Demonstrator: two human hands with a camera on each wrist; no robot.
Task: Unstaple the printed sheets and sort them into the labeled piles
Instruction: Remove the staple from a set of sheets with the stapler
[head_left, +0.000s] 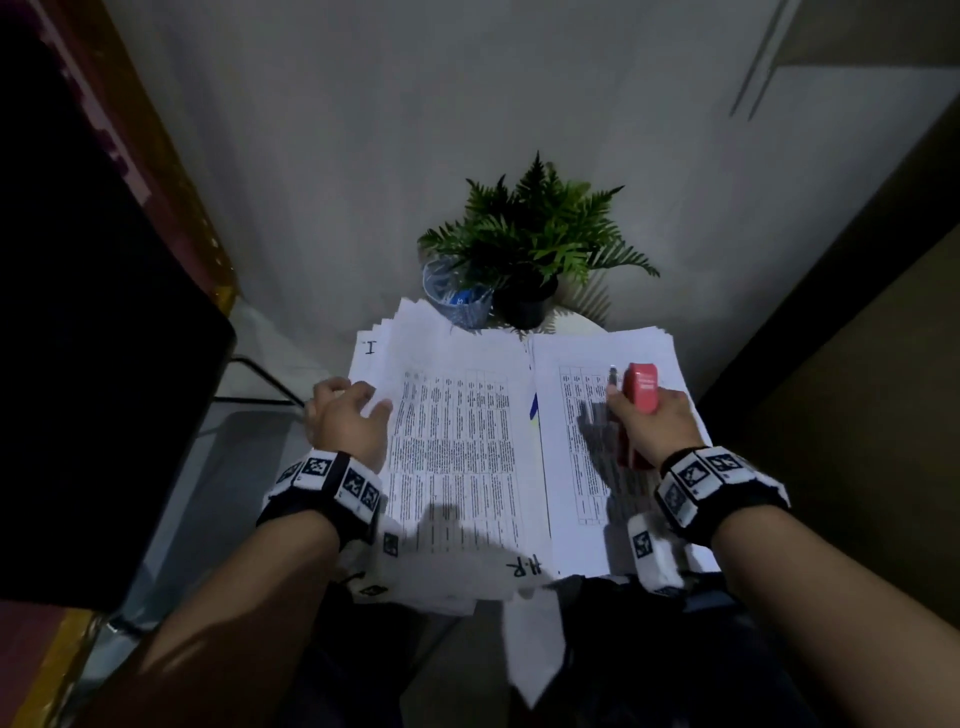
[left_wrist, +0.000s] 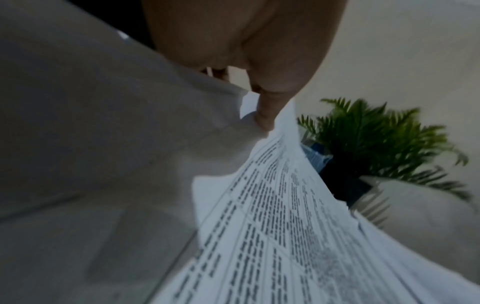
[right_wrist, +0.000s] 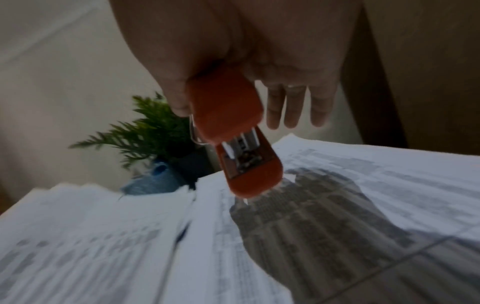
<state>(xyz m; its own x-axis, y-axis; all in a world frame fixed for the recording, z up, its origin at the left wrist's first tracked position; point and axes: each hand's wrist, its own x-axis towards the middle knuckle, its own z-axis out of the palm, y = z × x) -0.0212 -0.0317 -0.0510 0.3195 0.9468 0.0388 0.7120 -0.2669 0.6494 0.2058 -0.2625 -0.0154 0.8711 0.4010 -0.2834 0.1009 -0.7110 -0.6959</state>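
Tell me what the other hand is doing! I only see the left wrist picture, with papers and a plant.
Observer: The right hand grips a red stapler above the right pile.
Operator: Do the piles have letters?
Observer: The left pile has "H.R" handwritten at its near edge.
Operator: What's the blue thing?
Observer: A clear plastic container with a blue label, left of the black pot.
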